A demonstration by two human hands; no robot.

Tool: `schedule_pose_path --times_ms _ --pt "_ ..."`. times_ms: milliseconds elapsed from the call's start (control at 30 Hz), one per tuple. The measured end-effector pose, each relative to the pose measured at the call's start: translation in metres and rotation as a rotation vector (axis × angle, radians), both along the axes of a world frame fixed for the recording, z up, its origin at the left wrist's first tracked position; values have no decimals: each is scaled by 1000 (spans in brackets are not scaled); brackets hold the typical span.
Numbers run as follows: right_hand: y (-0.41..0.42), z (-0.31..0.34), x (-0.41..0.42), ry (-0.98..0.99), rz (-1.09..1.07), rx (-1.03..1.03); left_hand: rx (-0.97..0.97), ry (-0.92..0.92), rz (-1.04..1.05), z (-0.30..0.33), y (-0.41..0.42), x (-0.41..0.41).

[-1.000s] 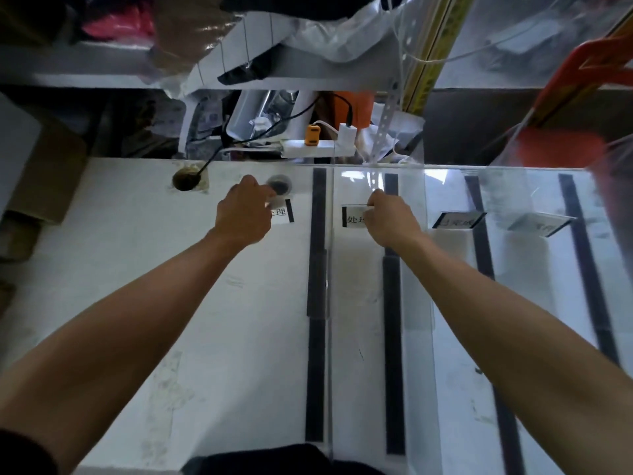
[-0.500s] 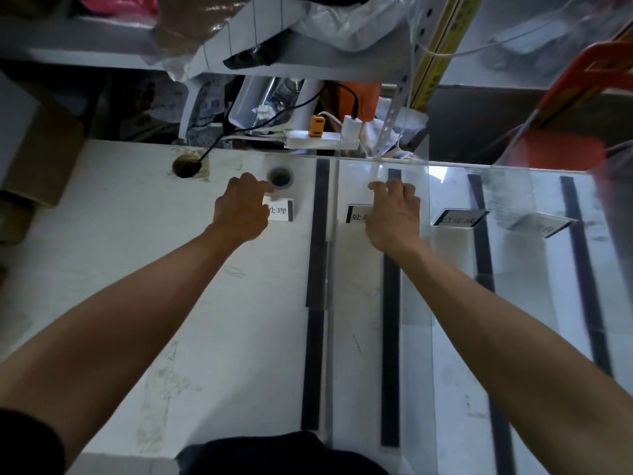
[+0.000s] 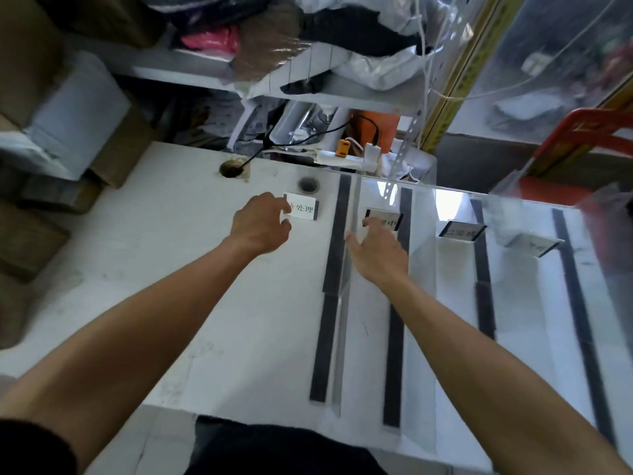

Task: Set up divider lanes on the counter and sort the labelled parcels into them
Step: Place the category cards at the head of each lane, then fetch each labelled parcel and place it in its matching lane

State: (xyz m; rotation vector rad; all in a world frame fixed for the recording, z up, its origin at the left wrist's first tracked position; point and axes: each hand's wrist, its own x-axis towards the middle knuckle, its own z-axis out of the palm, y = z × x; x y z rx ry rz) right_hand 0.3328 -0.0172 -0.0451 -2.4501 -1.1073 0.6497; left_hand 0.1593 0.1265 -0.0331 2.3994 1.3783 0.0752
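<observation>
Here, the left hand pinched the left edge of a white label card lying flat at the far end of the white surface, left of the clear divider. The right hand hovered open, fingers extended toward a second label card in the next lane, holding nothing. Black strips marked the lanes; no parcels were in view.

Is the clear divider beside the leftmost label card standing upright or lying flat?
Upright. The clear divider stands on edge along a black strip, right of the label card.
</observation>
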Motion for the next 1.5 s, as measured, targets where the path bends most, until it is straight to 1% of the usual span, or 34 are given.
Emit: schedule_pose_path --times_ms 167,267,367,433,500,633,767,1000,1100,1267,1400,1500 --pt "0 15 -21 -76 12 84 5 -14 46 10 -18 -36" --pt "8 25 -39 -95 60 66 8 -22 50 15 -22 -60" --pt "20 37 -70 -70 165 37 26 -13 28 23 -24 -89" --pt "32 46 -101 -72 258 -11 37 24 -1 31 -22 -115" --pt "48 57 -138 -117 349 -36 70 55 -27 41 -18 -148" --pt "87 83 -232 -321 522 -17 222 113 -25 80 -3 -245" --pt "129 115 -332 -500 667 92 329 104 57 120 13 -357" --pt "191 171 -491 -572 858 361 482 127 278 174 18 -521" --pt "210 188 -541 -597 941 406 494 169 375 187 23 -571" --pt "245 199 -590 -626 1028 469 529 197 473 190 45 -624" --pt "285 201 -610 -583 1007 463 531 243 500 191 83 -646" --pt "322 203 -619 -568 978 450 547 241 512 197 122 -657"
